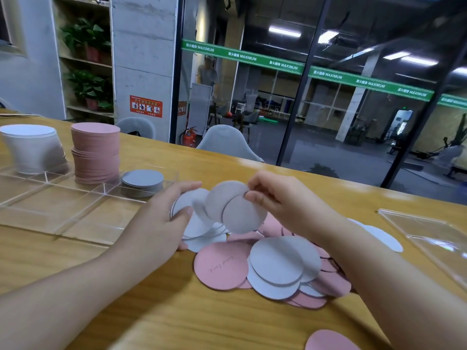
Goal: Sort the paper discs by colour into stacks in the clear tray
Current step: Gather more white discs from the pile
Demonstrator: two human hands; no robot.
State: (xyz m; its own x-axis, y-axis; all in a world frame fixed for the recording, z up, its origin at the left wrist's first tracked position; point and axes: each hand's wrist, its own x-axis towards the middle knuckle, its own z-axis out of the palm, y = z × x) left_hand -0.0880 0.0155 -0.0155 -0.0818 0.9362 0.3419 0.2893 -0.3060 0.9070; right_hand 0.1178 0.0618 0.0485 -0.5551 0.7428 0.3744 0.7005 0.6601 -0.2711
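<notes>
Discs (275,263) of pink and white paper lie heaped on the bench (177,314), the right hand (275,198) pinching two grey ones (235,208) above them, the left hand (161,218) gripping a white bundle (199,223), beside the clear tray (50,213) holding three stacks.

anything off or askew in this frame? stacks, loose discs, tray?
Two things. The pink stack in the clear tray is stepped: its upper half sits shifted against the lower half, so it is not one straight column. One pink disc lies alone at the near table edge, apart from the loose pile. White stack and grey stack look tidy.
</notes>
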